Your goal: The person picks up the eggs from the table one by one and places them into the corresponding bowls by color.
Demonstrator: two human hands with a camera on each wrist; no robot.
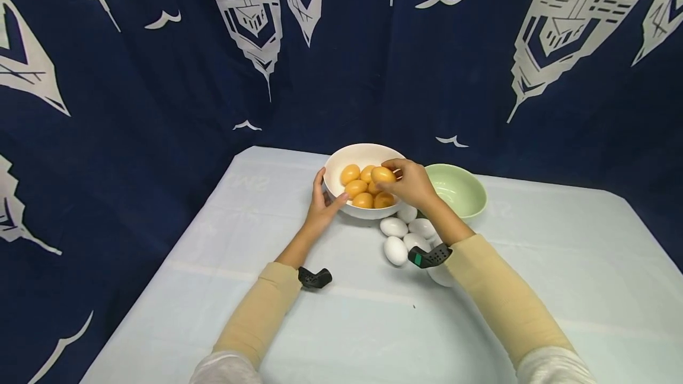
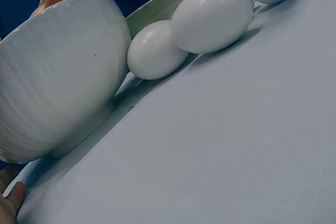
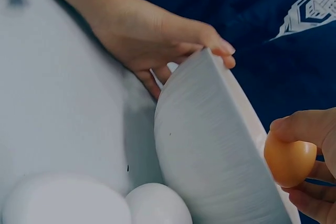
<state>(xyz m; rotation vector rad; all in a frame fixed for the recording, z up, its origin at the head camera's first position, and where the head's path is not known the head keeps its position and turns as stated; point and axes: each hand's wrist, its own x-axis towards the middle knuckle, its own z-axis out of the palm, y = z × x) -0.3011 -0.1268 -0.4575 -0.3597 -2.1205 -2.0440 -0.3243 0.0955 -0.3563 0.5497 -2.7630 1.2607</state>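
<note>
At frame center, the right grip [image 1: 414,184] is pinching one orange egg [image 1: 383,175]; the left grip [image 1: 321,209] is holding one bowl [image 1: 368,154], six orange eggs [image 1: 355,188] showing inside.

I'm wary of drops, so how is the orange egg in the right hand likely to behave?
The orange egg would probably roll if set down, given its rounded shape. Its glossy shine suggests it may be a little slippery. It seems stiff, as its outline shows no dent under the right hand's grip.

Curtained-off tabletop setup: navy skyline-print curtain [image 1: 384,76] behind pale table [image 1: 352,325].
</note>
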